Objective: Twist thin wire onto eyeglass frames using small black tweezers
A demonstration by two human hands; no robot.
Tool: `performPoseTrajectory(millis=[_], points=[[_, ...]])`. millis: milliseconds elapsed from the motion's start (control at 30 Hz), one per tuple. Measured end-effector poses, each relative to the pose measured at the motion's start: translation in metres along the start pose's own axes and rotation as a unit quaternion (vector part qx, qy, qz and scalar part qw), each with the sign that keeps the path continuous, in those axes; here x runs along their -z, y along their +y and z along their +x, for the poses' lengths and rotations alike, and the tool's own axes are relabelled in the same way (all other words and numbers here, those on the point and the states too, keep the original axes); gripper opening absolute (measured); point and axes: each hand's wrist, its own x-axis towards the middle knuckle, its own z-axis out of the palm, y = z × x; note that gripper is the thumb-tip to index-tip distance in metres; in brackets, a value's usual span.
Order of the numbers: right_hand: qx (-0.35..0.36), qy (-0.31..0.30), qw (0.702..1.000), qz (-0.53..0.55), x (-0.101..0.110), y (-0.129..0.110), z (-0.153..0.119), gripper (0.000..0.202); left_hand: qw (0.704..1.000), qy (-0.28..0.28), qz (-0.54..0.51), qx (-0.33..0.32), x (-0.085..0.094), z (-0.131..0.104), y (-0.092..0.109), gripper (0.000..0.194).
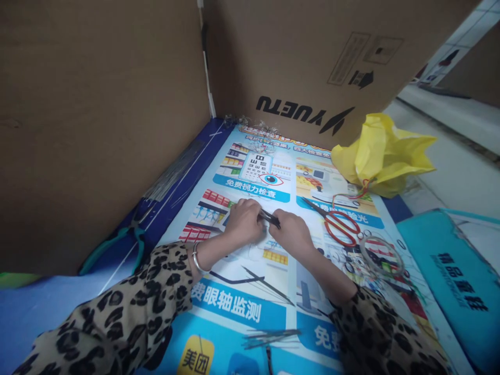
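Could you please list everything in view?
Cardboard: two panels, brown, left and back
Poster: one, multicoloured, centre
Pliers: one, teal handles, left
Wires: many, grey, left and near front
Tangles: several, silvery, poster's far edge
Scissors: one, red handles, right
Bag: one, yellow, right
Coil: one, pale, right
Box: one, teal, far right
Strips: number unclear, black, centre, held
Bracelet: one, silver, left wrist
Sleeves: two, spotted tan, foreground
Left hand: one, bare, centre
Right hand: one, bare, centre

Two brown cardboard panels [297, 67] stand around a printed poster [230, 333] with an eye chart; one bears upside-down YUETU lettering. A crumpled yellow bag [383, 153] and black-lettered turquoise packaging [433, 260] lie along the poster's right side.
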Motion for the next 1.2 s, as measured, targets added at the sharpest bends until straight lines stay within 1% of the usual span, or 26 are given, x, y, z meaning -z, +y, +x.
performPoseTrajectory(millis=[100,267,367,467,500,567,633,700,733,800,933,1067,1200], points=[[0.008,0.013,1.000,0.007,-0.003,0.001,-0.002,0.018,1.000,-0.003,0.006,-0.010,0.001,-0.001,-0.001,0.021],[0.023,0.052,0.998,0.027,-0.010,0.005,-0.006,0.018,0.999,0.003,0.004,-0.038,0.000,-0.002,-0.007,0.019],[0.021,0.078,0.994,0.068,-0.015,0.009,-0.005,0.024,0.997,-0.006,-0.010,-0.071,0.004,-0.002,-0.012,0.017],[0.003,0.102,0.988,0.113,-0.019,0.013,-0.004,0.027,0.994,-0.028,-0.005,-0.109,0.022,-0.007,-0.010,0.018],[0.002,0.105,0.987,0.120,-0.019,0.014,-0.003,0.026,0.992,-0.032,0.001,-0.120,0.031,-0.010,-0.007,0.019],[0.003,0.103,0.987,0.127,-0.019,0.015,-0.003,0.024,0.984,-0.059,0.028,-0.163,0.049,-0.019,0.003,0.019],[0.009,0.098,0.987,0.128,-0.018,0.015,-0.003,0.024,0.968,-0.104,0.054,-0.222,0.062,-0.029,0.016,0.019],[0.009,0.098,0.987,0.127,-0.017,0.014,-0.003,0.024,0.946,-0.157,0.063,-0.275,0.067,-0.040,0.027,0.018],[0.007,0.098,0.987,0.125,-0.016,0.014,-0.003,0.025,0.935,-0.181,0.065,-0.298,0.067,-0.044,0.031,0.016],[0.004,0.092,0.989,0.120,-0.016,0.013,-0.003,0.025,0.920,-0.209,0.070,-0.324,0.062,-0.051,0.035,0.012],[0.008,0.086,0.990,0.109,-0.014,0.012,-0.004,0.024,0.908,-0.249,0.058,-0.331,0.046,-0.054,0.035,0.007],[0.019,0.087,0.990,0.107,-0.014,0.012,-0.004,0.023,0.904,-0.254,0.050,-0.339,0.038,-0.054,0.033,0.011],[0.019,0.084,0.992,0.091,-0.014,0.012,-0.004,0.023,0.898,-0.244,0.054,-0.361,0.036,-0.057,0.034,0.016]])
